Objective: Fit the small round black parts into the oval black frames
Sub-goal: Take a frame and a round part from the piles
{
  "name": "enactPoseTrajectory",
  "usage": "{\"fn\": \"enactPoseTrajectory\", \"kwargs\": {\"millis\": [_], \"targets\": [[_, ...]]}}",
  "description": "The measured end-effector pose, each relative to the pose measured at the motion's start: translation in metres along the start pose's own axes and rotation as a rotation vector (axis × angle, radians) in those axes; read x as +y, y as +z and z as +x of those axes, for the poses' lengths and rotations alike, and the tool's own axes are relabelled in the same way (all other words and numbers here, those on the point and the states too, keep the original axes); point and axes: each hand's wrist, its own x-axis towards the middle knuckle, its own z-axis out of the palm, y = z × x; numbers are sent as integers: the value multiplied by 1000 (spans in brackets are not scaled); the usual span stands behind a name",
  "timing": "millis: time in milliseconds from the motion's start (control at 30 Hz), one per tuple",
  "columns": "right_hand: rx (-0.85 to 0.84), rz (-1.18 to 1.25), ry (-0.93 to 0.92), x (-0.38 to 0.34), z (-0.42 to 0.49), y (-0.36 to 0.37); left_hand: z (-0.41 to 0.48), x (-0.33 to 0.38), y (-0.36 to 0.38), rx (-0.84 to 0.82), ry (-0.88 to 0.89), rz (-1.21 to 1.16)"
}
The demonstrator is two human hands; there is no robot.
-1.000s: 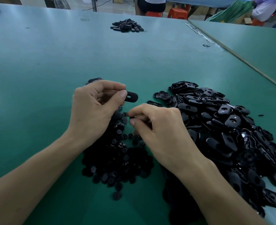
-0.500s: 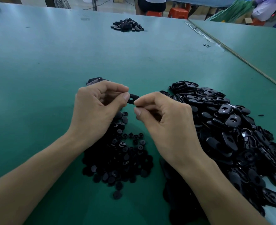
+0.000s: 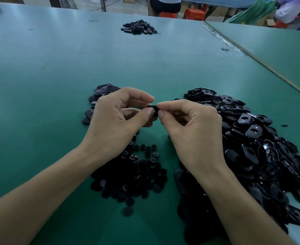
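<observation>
The frame I hold is plain black. Right of it, the heap of oval frames is glossy black with pale glints. Nearer me than it, the round parts are a duller black. The table beneath it is plain teal green. Far beyond it, the stools are orange-red.

No readable text, labels, brands, numbers or signs anywhere in view.

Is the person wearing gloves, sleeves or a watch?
No. The left hand and right hand are bare, with short plain nails. The left forearm and right forearm are bare too: no sleeves, watch or bracelets show.
</observation>
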Motion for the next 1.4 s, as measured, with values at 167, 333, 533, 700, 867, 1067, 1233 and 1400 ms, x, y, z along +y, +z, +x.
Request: {"fn": "enactPoseTrajectory", "kwargs": {"millis": [167,333,533,700,867,1067,1233,1400], "targets": [[-7,6,-15,-1,-1,2,1,-2,0,-17,-13,30],[4,-16,-35,-2,-1,3,1,-1,-1,-27,-11,44],[-22,-12,-18,-1,-2,4,0,0,-1,-23,-45,25],[-2,-19,-19,-2,-1,4,0,3,0,-21,-80,5],[4,-40,-35,-2,-2,4,1,3,-1,-64,-79,-35],[-10,-121,-65,-2,-3,5,0,1,-1,-56,-82,-32],[17,-216,-111,-1,-5,4,-3,1,2,-39,-81,50],[10,-283,-158,-2,-7,6,-3,2,1,-42,-54,62]]}}
